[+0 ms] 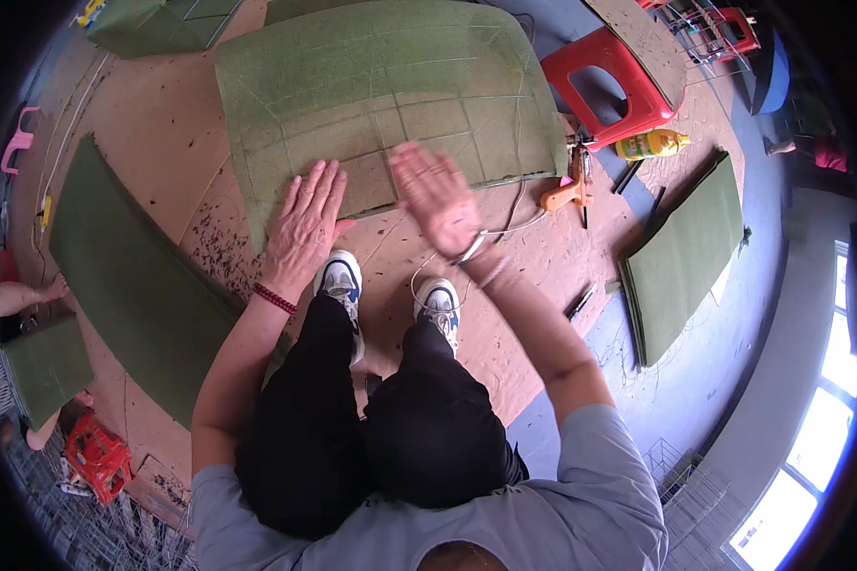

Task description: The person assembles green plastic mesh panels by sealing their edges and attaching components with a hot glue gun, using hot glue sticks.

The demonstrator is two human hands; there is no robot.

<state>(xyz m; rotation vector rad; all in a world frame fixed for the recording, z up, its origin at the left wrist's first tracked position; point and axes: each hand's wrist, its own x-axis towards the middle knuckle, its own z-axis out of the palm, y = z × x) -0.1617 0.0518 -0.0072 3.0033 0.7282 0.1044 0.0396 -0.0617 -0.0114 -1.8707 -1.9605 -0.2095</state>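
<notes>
Below our knees, past the white and blue shoes [341, 283], we pressed both hands flat and fully open, gripping nothing, on the near edge of the green mat [381, 86] lying on the brown board floor [152, 133]: the left hand [305, 224] lay palm down on it, and the right hand [438, 200] lay spread just beside, seemingly to hold the mat smooth. Farther right an orange glue gun [567, 190] lay near the mat's corner, a yellow bottle [649, 145] and a red stool [607, 81] beyond.
</notes>
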